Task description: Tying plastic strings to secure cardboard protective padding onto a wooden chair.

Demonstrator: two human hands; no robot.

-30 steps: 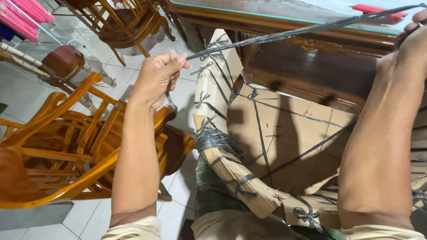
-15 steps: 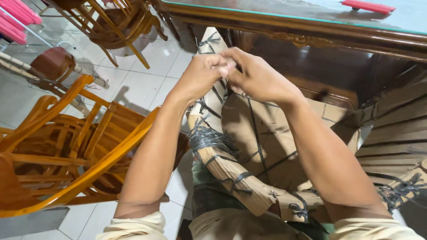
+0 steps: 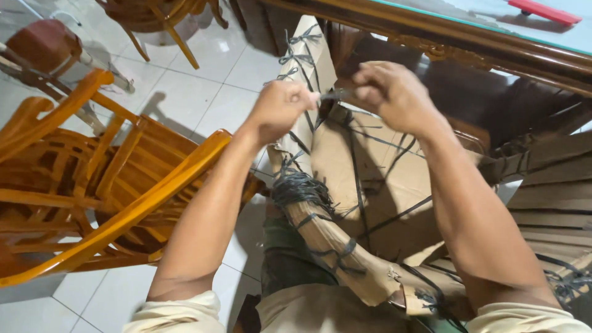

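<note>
Cardboard [image 3: 376,179] wraps a curved furniture piece, lashed with dark plastic twine [image 3: 336,95]. Left hand [image 3: 280,108] and right hand [image 3: 388,92], both fisted, pinch that twine taut between them.

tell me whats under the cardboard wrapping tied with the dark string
The cardboard wrapping covers it fully, so the thing inside cannot be seen. Only a curved, arm-like form shows. Dark string binds the outside; the left hand and right hand hold a strand.

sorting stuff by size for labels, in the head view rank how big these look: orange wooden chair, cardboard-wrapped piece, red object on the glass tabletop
1. Orange wooden chair and cardboard-wrapped piece: similar spread, both cut off or hidden, so unranked.
2. Red object: smallest, though farthest from the camera.
</note>
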